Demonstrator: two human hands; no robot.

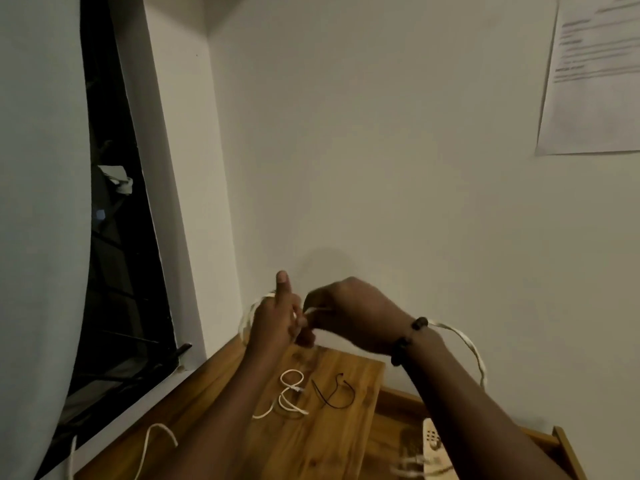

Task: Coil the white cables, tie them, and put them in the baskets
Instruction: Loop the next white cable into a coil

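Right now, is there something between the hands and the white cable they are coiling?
No. Both the left hand and the right hand already hold the white cable above the wooden table, so nothing visible separates them from it. No basket is in view, so the way there cannot be judged.

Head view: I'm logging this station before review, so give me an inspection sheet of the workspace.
Surface: wooden table, against the wall.
Job's things: white cable held up in both hands, part coiled by the left hand; second white cable lying loose on the table; baskets, nothing seen.
Clutter: thin black tie on the table; pale slotted object at the lower right, unclear.
Grippers: left hand holds the coil; right hand pinches the cable.
Cables: another white cable trails off the lower left.
Surroundings: white wall, paper sheet, dark window, curtain.
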